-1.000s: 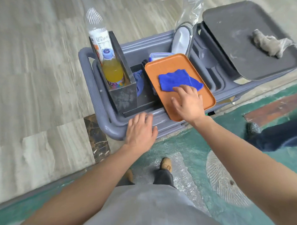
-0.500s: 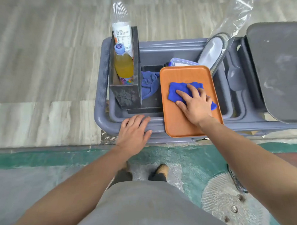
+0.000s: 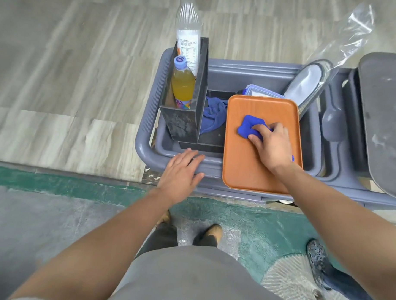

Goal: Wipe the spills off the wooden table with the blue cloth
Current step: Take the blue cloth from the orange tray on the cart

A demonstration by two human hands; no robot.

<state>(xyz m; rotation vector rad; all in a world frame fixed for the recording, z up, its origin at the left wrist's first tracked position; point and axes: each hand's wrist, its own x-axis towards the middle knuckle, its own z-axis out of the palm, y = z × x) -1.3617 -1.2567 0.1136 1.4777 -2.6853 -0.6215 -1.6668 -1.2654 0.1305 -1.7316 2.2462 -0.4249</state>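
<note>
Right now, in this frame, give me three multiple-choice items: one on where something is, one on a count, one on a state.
1. Where is the bright blue cloth?
A. on the floor
B. on the orange tray
C. inside the black holder

2. How many bottles stand in the black holder?
A. one
B. two
C. four

3. What is the right hand doing?
A. closed around the cloth
B. resting flat on the cart rim
C. holding a bottle

Answers:
1. B, the cloth is bunched on the tray's surface under the right hand.
2. B, an orange drink bottle stands in front of a taller clear bottle.
3. A, the fingers curl around the cloth, while the left hand lies open on the grey cart's rim.
</note>
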